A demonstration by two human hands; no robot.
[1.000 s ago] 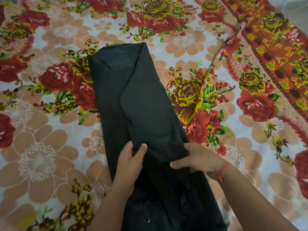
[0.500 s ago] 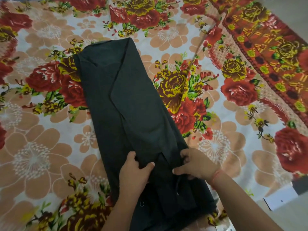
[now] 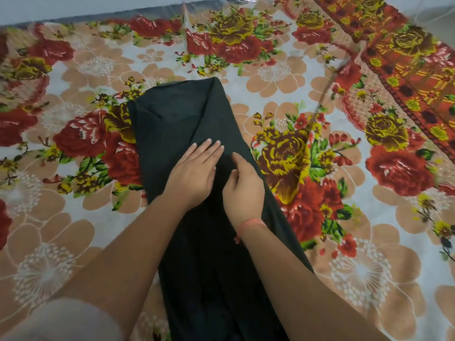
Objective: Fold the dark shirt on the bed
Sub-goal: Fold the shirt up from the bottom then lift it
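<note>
Shirt: the long, dark cloth shirt (image 3: 182, 124) lies on the bed, on the flowered red, yellow and tan bed sheet (image 3: 73, 148), folded into 1 narrow strip.
Long way: the strip runs from the person straight out toward the far edge of the bed.
Left hand: the left hand (image 3: 194, 173) lies flat on the middle of the shirt with its fingers straight. It presses down and holds nothing.
Right hand: the right hand (image 3: 242, 190) sits just right of the left hand, on the shirt's right half. Its fingers are curled, but I cannot tell if they pinch the cloth or only touch it.
Wrist: a thin red thread band (image 3: 251, 223) goes round the right wrist, over the shirt.
Which way from the hands: the shirt's far end lies just past the fingertips, and its near end lies under the 2 arms. The left hand reaches a bit further up the shirt.
Next move, my guess: fold the strip across its long way, end over end, so the cloth must stay flat and smooth.
Boxes or baskets: none show near the shirt.
</note>
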